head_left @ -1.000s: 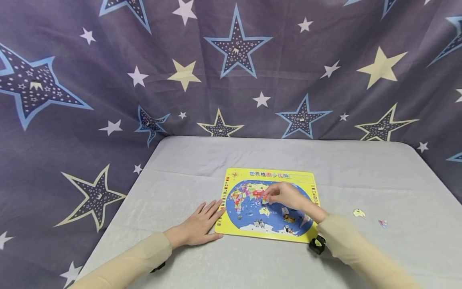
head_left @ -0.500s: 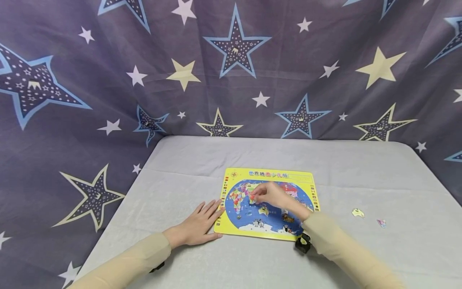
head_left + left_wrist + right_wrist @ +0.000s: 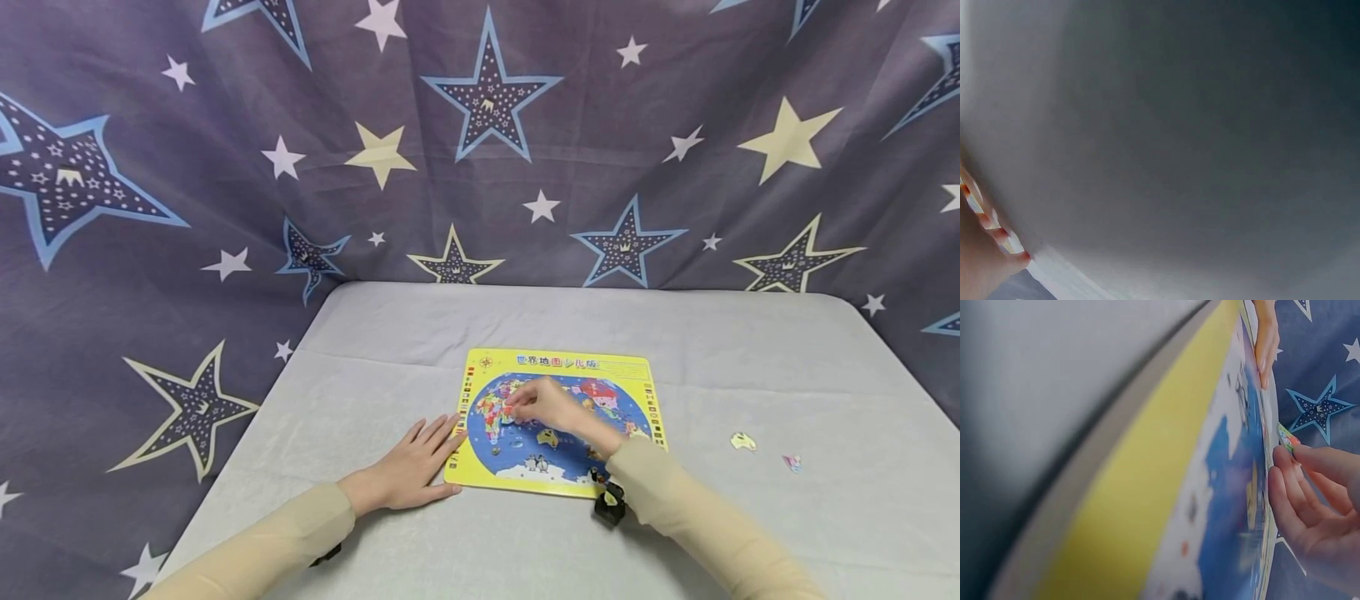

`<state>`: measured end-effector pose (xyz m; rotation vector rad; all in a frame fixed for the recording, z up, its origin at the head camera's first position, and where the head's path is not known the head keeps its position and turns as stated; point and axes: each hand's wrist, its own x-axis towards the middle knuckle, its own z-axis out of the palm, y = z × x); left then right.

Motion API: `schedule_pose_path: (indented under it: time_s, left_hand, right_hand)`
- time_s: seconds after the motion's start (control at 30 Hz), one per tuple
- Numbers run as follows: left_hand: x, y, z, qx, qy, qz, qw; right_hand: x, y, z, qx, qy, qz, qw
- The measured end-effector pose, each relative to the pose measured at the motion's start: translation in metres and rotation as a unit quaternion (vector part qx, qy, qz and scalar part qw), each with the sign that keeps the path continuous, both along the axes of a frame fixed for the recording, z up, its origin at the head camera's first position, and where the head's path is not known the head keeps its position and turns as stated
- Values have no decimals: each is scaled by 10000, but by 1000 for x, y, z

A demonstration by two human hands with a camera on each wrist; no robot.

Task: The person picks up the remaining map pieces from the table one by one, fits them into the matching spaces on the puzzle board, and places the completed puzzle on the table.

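Note:
A yellow-bordered world map puzzle board [image 3: 517,484] lies flat on the table, its blue oval map partly hidden by my right hand [image 3: 551,406]. Thumb and fingertips of that hand pinch a small green and red puzzle piece [image 3: 1287,437] over the left half of the map. My left hand [image 3: 416,468] rests palm down on the table, fingers straight and spread, with fingertips at the board's left edge. In the left wrist view, only part of the left hand [image 3: 988,265] shows at the lower left.
Two loose puzzle pieces lie right of the board: a yellowish one [image 3: 743,442] and a smaller pink and blue one [image 3: 792,462]. A pale grey cloth covers the table [image 3: 390,333]. Behind it hangs a dark star-patterned curtain [image 3: 540,167].
My right hand has moved left across the map with the puzzle piece, uncovering the map's upper right part. The left hand stays in place.

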<state>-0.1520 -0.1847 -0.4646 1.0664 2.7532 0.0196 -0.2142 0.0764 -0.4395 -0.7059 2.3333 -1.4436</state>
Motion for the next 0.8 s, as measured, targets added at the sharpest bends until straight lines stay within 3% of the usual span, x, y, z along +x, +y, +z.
schedule_pose_path:
  time_s: [0.27,0.8]
  left_hand:
    - [0,0,0,12,-7,-13,10000]
    - [0,0,-1,30,-83,27,10000]
  right_hand:
    - [-4,-10,-9,-257,-98,-61,9996]
    - [0,-25,-7,321,331,-393,9982]
